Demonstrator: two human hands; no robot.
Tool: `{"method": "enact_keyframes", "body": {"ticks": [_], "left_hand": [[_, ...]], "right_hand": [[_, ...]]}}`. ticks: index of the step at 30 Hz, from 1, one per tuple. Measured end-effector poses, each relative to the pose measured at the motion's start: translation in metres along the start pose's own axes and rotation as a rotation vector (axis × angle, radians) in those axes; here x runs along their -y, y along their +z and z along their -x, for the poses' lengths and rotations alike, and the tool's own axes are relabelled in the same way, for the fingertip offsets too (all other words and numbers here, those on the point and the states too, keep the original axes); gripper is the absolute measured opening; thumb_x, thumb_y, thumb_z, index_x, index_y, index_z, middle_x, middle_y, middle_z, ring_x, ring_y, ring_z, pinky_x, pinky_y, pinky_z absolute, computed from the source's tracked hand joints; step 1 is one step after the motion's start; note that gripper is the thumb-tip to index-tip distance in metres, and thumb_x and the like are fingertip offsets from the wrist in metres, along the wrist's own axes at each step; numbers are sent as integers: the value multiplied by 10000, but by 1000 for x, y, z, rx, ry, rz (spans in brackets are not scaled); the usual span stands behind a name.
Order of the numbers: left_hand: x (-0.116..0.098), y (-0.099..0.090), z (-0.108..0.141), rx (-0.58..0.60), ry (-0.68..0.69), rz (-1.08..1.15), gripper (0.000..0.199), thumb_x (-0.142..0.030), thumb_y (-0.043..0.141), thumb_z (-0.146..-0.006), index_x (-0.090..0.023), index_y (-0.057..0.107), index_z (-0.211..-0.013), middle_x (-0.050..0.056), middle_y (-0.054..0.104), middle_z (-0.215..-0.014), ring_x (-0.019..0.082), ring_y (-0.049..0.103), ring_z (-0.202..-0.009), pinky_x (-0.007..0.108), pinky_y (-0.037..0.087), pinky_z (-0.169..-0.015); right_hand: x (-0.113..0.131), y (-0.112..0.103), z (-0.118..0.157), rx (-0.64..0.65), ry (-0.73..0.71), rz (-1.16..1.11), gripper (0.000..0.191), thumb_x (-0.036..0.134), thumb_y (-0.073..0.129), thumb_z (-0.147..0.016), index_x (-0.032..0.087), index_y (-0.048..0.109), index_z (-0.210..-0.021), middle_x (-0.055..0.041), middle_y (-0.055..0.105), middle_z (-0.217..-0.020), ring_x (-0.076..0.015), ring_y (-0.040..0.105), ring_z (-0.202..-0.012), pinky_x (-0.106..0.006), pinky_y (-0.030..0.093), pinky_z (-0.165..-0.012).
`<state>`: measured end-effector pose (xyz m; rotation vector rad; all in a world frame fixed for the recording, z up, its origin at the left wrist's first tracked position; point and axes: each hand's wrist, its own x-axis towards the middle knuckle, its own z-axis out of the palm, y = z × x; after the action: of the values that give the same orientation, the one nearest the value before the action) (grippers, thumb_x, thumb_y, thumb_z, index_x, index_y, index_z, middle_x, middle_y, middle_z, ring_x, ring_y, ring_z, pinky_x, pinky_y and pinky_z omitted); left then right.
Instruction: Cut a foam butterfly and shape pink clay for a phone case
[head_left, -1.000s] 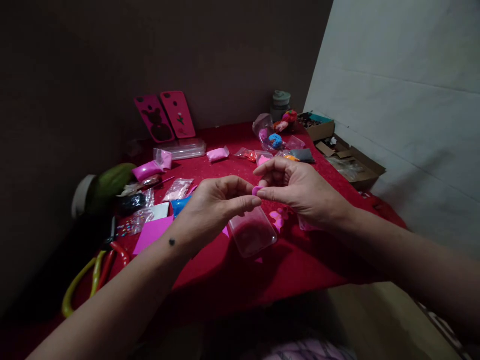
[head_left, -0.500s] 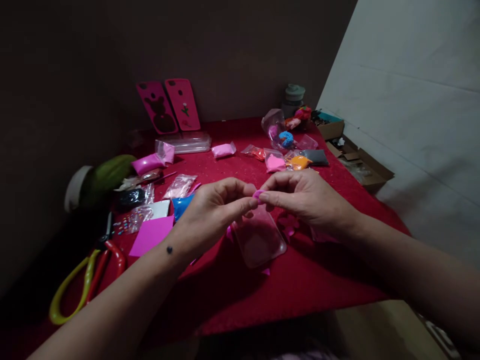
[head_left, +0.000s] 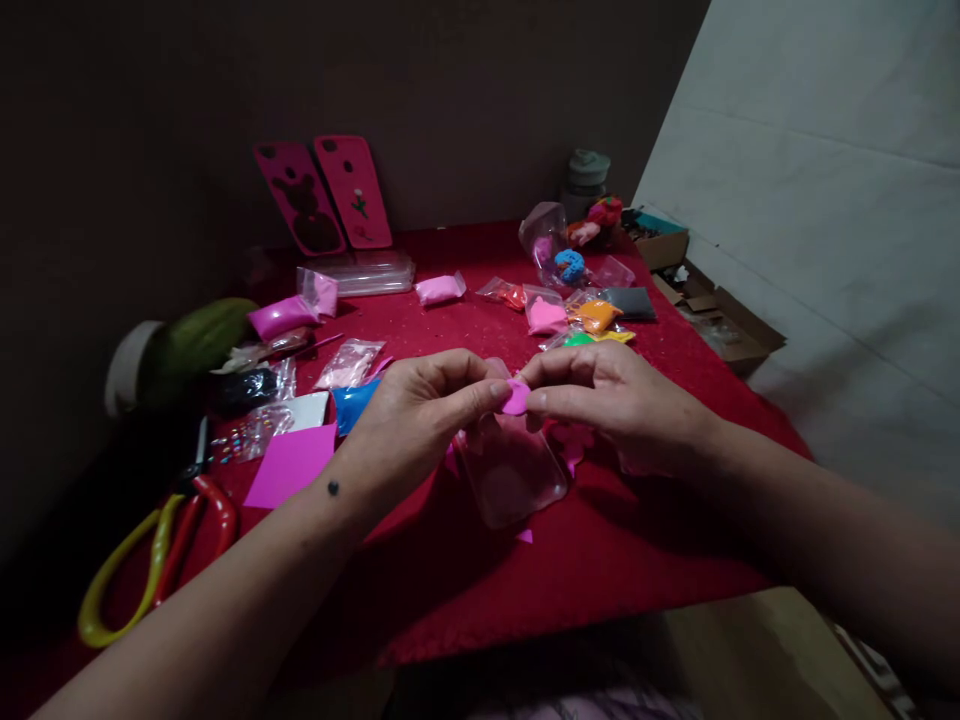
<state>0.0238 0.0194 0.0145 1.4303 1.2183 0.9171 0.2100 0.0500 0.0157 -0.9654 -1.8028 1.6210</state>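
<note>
In the head view, the left hand and the right hand meet above the middle of the red-covered desk, pinching a small pink disc between them. Each hand grips its own edge of the disc with thumb and forefinger, the disc's flat face tipped toward the camera. Just below lies a clear phone case, partly hidden by the hands, with a small pink scrap near its lower edge. To the left, by the left forearm, are a pink sheet, a blue packet and scissors with yellow and red handles. Beyond the right hand lie an orange packet and a pink packet. At the back, a bear-decorated case and a flower-decorated case lean side by side against the wall.
</note>
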Motion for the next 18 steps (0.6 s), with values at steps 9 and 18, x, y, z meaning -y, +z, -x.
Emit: {"method": "enact_keyframes", "body": {"ticks": [9, 18], "left_hand": [[1, 3, 0, -36, 14, 59, 134, -304, 719, -807, -203, 720, -895, -14, 721, -791, 108, 624, -688, 204, 480, -623], [0, 11, 2, -129, 87, -40, 115, -223, 682, -815, -166, 683, -715, -32, 639, -635, 80, 537, -565, 179, 426, -526]], "right_hand": [[-3, 2, -4, -54, 7, 28, 155, 257, 624, -814, 111, 656, -774, -2, 600, -655, -64, 501, -530, -177, 377, -476], [-2, 3, -1, -97, -14, 132, 284, 390, 627, -836, 128, 642, -726, -7, 584, -637, -77, 485, -527, -195, 328, -456]]}}
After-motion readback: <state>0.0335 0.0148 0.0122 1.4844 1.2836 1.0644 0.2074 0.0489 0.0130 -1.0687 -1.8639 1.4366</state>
